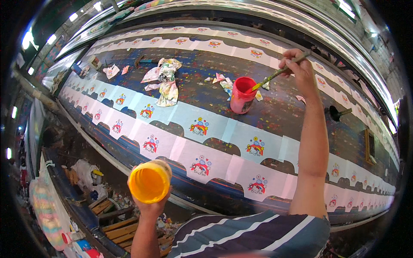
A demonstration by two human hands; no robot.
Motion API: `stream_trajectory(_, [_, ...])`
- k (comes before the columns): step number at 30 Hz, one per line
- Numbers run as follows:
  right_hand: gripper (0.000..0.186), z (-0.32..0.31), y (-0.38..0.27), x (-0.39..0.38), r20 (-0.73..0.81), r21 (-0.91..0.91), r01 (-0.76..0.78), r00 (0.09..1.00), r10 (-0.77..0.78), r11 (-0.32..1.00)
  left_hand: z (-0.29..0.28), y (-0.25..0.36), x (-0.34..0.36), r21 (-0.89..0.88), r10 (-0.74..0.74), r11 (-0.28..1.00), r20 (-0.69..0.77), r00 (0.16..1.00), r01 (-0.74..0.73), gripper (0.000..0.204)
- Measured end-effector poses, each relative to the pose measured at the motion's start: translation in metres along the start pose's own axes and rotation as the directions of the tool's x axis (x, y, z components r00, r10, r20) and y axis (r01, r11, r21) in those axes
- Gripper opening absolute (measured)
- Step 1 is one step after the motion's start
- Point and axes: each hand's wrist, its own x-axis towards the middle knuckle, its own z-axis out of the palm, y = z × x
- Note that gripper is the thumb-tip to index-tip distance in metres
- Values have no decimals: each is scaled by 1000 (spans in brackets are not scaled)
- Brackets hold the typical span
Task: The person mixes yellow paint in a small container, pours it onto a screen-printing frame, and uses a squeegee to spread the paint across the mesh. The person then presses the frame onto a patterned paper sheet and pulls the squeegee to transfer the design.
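Observation:
My left hand [150, 209] is wrapped round a tub of yellow paint [150, 184], held in front of the table edge with its mouth tilted up toward me. Over the table, my right hand [300, 69] grips a paint-smeared stick [275, 75]. Its yellow-coated lower end reaches the mouth of a pink-red paint jar [241, 103]; whether it dips into the paint I cannot tell. That jar stands upright on the dark, paint-spotted table [206, 81]. Rows of printed white fabric pieces [200, 165] and pale blue ones [200, 124] lie along the near side.
A stained rag [167, 84] and a blue-handled tool [148, 61] lie left of the jar. Paint-stained scraps [226, 86] surround it. A dark pot with a stick [334, 113] stands at right, near a small frame [370, 146]. Below left are wooden slats [122, 232] and litter.

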Motion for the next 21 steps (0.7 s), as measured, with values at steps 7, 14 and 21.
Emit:
stream_trajectory(7, [25, -39, -13, -28, -108, 162, 122, 989, -105, 979, 60, 32, 48, -152, 241, 964, 137, 961, -220, 112])
stream_trajectory(14, [27, -43, -15, -45, 0, 162, 150, 988, -152, 975, 82, 62, 59, -193, 371, 922, 191, 909, -336, 118])
stream_trajectory(21, [29, -26, -39, -73, 280, -72, 281, 927, -250, 957, 77, 72, 55, -122, 419, 908, 223, 880, -401, 120])
